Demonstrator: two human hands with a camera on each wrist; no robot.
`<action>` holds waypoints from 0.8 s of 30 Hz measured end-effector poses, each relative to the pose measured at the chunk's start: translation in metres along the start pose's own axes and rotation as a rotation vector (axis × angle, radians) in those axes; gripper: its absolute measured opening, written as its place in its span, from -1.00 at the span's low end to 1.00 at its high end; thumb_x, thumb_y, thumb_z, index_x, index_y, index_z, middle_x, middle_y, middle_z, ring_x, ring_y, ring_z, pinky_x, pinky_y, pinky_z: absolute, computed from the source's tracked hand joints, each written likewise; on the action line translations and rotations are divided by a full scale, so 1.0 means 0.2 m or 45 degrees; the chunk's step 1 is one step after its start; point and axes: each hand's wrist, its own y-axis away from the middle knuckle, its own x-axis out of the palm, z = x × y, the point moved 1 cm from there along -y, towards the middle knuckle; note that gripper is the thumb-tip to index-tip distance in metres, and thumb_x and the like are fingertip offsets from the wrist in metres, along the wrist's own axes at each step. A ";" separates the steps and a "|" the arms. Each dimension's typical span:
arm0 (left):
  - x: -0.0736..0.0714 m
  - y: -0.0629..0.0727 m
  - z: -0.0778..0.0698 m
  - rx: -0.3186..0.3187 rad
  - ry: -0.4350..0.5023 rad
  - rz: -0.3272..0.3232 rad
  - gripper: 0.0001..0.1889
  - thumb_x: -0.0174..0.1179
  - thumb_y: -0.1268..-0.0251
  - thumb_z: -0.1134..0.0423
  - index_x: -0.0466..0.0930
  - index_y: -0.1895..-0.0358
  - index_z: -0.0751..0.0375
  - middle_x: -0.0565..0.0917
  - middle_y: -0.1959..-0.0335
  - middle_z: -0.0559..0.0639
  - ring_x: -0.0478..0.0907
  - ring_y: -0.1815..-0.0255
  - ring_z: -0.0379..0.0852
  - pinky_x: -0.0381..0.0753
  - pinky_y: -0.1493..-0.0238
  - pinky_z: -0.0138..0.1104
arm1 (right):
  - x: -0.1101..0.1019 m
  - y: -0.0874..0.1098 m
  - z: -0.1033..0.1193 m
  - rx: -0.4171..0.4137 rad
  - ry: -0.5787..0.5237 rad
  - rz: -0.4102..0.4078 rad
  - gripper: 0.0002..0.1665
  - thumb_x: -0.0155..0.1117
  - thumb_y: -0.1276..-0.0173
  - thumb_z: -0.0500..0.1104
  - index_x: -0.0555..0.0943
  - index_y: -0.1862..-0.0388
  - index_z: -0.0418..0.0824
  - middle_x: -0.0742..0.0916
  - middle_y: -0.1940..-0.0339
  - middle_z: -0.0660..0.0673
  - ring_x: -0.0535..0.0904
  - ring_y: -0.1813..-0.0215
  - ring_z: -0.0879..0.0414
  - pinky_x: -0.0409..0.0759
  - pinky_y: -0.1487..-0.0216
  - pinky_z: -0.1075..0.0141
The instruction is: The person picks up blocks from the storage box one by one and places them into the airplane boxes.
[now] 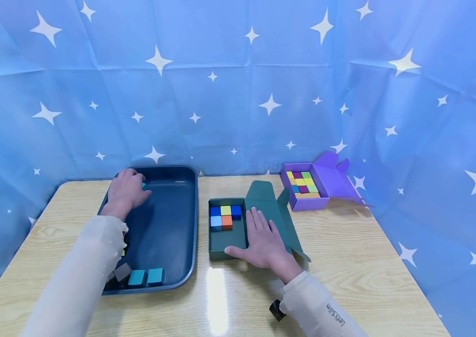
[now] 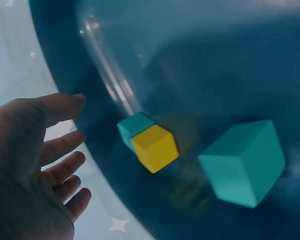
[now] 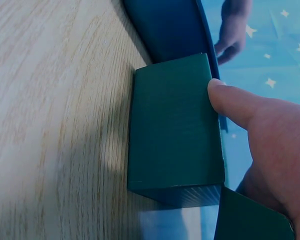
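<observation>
My left hand (image 1: pixel 127 191) hovers over the far left corner of a dark blue tray (image 1: pixel 166 224), its fingers loosely bent and holding nothing. In the left wrist view a yellow cube (image 2: pixel 155 149) lies against a teal cube (image 2: pixel 135 125), and a larger-looking teal cube (image 2: pixel 245 162) sits nearer the camera. On the open lid of a green box (image 1: pixel 221 255) rests my right hand (image 1: pixel 265 241), fingers spread and straight, thumb touching the box's near edge. Blue, yellow, light blue and orange cubes (image 1: pixel 226 222) fill the far part of that box.
A purple box (image 1: pixel 311 203) with its lid folded open stands at the back right, packed with coloured blocks. Two teal cubes (image 1: pixel 155 276) and a grey cube (image 1: pixel 122 272) lie along the tray's near side. A small black object (image 1: pixel 277 310) is beside my right sleeve.
</observation>
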 end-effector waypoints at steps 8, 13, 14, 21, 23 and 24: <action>0.10 -0.02 0.04 -0.106 0.010 0.002 -0.43 0.13 -0.36 0.14 0.39 -0.16 0.66 0.28 -0.27 0.55 0.18 -0.27 0.44 0.27 -0.36 0.22 | 0.00 0.00 0.00 -0.008 -0.003 -0.014 0.36 0.10 -0.14 0.57 -0.12 -0.60 -0.24 -0.02 -0.64 -0.20 -0.16 -0.66 -0.12 -0.09 -0.59 -0.15; 0.15 -0.04 0.06 -0.131 -0.048 0.012 -0.43 0.10 -0.35 0.15 0.39 -0.14 0.70 0.25 -0.27 0.56 0.13 -0.29 0.44 0.22 -0.38 0.22 | 0.00 0.01 0.01 -0.006 -0.011 -0.010 0.35 0.12 -0.15 0.55 -0.12 -0.60 -0.23 -0.02 -0.64 -0.20 -0.15 -0.66 -0.12 -0.10 -0.59 -0.15; 0.15 -0.04 0.07 -0.132 -0.059 0.017 -0.43 0.10 -0.35 0.15 0.39 -0.14 0.70 0.25 -0.27 0.56 0.12 -0.29 0.43 0.21 -0.39 0.22 | 0.00 0.01 0.01 -0.006 -0.010 -0.011 0.34 0.12 -0.15 0.55 -0.12 -0.60 -0.23 -0.01 -0.64 -0.20 -0.15 -0.66 -0.12 -0.09 -0.59 -0.15; 0.20 -0.07 0.10 -0.148 -0.069 0.036 -0.45 0.06 -0.36 0.14 0.42 -0.11 0.69 0.19 -0.31 0.56 0.04 -0.32 0.44 0.16 -0.40 0.23 | 0.00 0.00 0.01 0.003 0.011 -0.003 0.36 0.09 -0.13 0.58 -0.13 -0.60 -0.22 -0.02 -0.64 -0.19 -0.15 -0.66 -0.11 -0.09 -0.60 -0.14; 0.21 -0.08 0.10 -0.153 -0.063 0.036 -0.45 0.04 -0.36 0.14 0.43 -0.10 0.69 0.18 -0.31 0.56 0.02 -0.33 0.44 0.15 -0.40 0.23 | 0.00 0.00 0.00 0.005 0.014 -0.002 0.36 0.09 -0.13 0.59 -0.13 -0.60 -0.22 -0.02 -0.64 -0.19 -0.15 -0.66 -0.11 -0.09 -0.60 -0.13; 0.21 -0.08 0.10 -0.154 -0.062 0.034 -0.46 0.04 -0.36 0.14 0.43 -0.09 0.69 0.18 -0.31 0.56 0.02 -0.33 0.44 0.15 -0.40 0.23 | 0.00 0.00 0.00 0.006 0.014 -0.002 0.36 0.09 -0.13 0.58 -0.13 -0.60 -0.22 -0.02 -0.64 -0.19 -0.15 -0.66 -0.11 -0.09 -0.60 -0.13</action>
